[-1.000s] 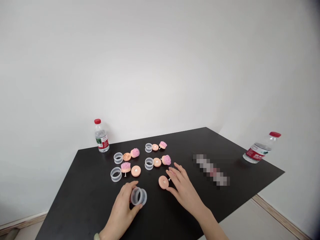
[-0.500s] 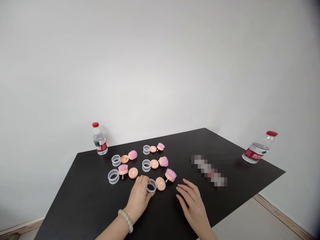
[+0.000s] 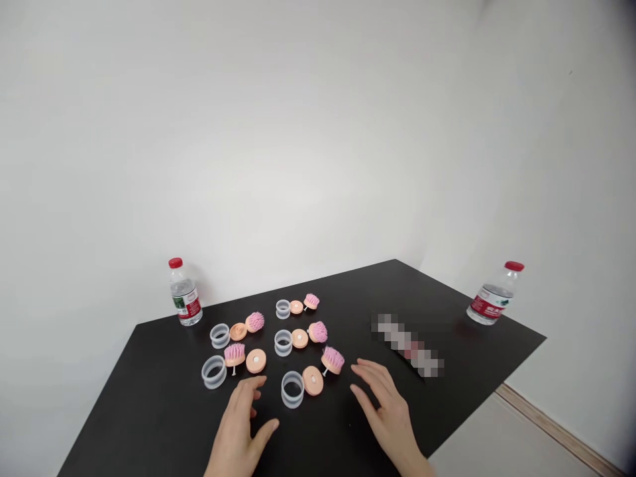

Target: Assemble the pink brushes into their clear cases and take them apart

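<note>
Pink-bristled round brush heads sit in five loose groups on the black rectangular table, each head beside a flat peach plastic disc with a white centre dot and a clear ribbed plastic ring. Count is five heads, five discs, five rings, one of each per group; the spacing looks meant to keep each trio together as a set, though that is only read from the layout. Groups run in two rough columns, and the front right one lies closest to the hands. Two heads show a thin white pin at the underside. Left hand is open, its fingers released and empty, just below the front left group and nearest that group's disc. Right hand is also open, fingers spread and released, holding nothing, just to the right of the front right head and apparently not touching it. Two clear plastic water bottles with red caps stand apart from the groups: one upright bottle by the far left edge, one tilted bottle at far right, though the wide lens may exaggerate its lean. A pixelated strip on the table is too blurred to identify.
</note>
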Available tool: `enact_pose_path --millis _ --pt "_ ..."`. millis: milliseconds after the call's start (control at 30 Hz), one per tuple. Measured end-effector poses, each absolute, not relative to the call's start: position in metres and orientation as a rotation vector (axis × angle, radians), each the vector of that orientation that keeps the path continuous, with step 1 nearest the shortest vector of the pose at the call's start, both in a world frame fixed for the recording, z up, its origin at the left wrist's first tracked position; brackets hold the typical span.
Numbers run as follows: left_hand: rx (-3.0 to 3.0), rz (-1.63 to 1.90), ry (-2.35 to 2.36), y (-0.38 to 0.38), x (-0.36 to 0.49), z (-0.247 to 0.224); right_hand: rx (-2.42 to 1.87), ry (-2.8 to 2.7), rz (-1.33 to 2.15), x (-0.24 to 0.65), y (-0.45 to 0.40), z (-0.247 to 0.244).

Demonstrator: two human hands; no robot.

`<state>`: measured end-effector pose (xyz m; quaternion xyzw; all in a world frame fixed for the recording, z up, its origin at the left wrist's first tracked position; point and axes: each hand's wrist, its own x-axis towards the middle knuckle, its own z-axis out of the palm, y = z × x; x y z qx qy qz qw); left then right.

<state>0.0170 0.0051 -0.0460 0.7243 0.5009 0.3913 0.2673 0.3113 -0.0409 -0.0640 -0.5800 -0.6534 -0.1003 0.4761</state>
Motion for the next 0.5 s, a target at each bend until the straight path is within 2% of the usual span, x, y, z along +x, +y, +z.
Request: enact_pose_path --millis 167,300,500 --pt "1.845 1.2 1.385 0.008 0.017 -0.05 -1.451 -1.661 -0.14 0.317 0.008 -0.011" --pt "1.867 1.278 1.346 0.01 0.016 -0.058 -1.523 -2.009 -0.056 0.297 0.068 0.03" --pt "1.987 1.343 1.316 0.012 0.013 -0.073 -1.572 -2.368 0.038 0.252 0.156 0.038"
